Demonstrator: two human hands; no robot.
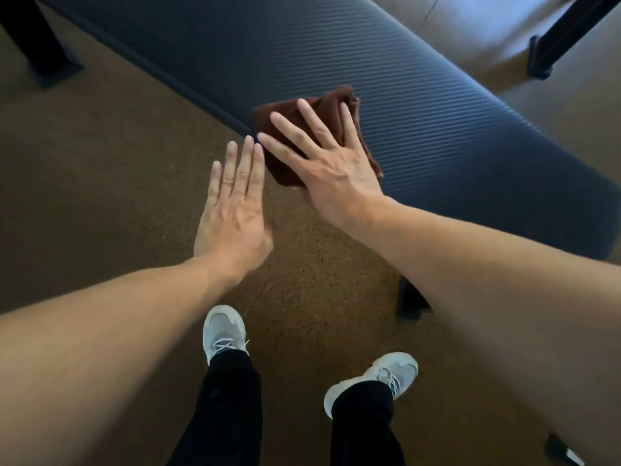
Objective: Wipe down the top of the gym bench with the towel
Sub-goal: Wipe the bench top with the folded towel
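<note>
The right hand (331, 163) lies flat on the folded dark brown cloth towel (322, 111), fingers straight and spread, pressing it onto the dark blue ribbed padded gym bench (420, 105). The grip is fully open; the towel is held by downward pressure only, with no finger curled round it. The towel sits on the tabletop at its near edge, roughly midway along the visible length, with one corner overhanging that edge.

The left hand (233, 210) hovers flat above the brown speckled floor (100, 169), just beside the bench's near edge, fingers straight and together. It holds nothing and touches nothing visible.

Progress, as a judgement: wiping is under way. The padding shows no visible difference between cleaned and uncleaned zones, so the covered share cannot be determined. Long stretches of tabletop extend to either side of the towel and toward the far edge; these presumably remain to be wiped.
</note>
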